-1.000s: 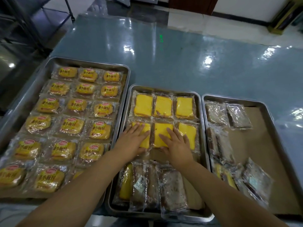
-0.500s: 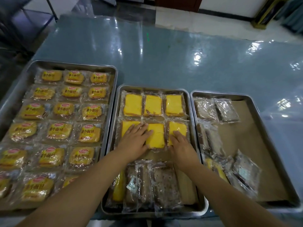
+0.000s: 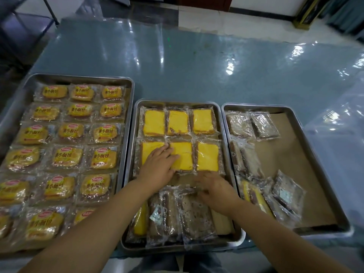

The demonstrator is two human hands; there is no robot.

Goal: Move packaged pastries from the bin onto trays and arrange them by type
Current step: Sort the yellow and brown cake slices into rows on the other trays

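Pressing flat with the left hand (image 3: 158,164), fingers straight, on yellow cake packs (image 3: 207,156) in the middle tray (image 3: 177,102); gripping nothing. Right hand (image 3: 214,192) blurred, so cannot tell whether curled or loose. Directly beneath it, dark pastry packs (image 3: 195,217), long axes near-to-far. Probably bound for the right tray (image 3: 256,107), on that hand's side.
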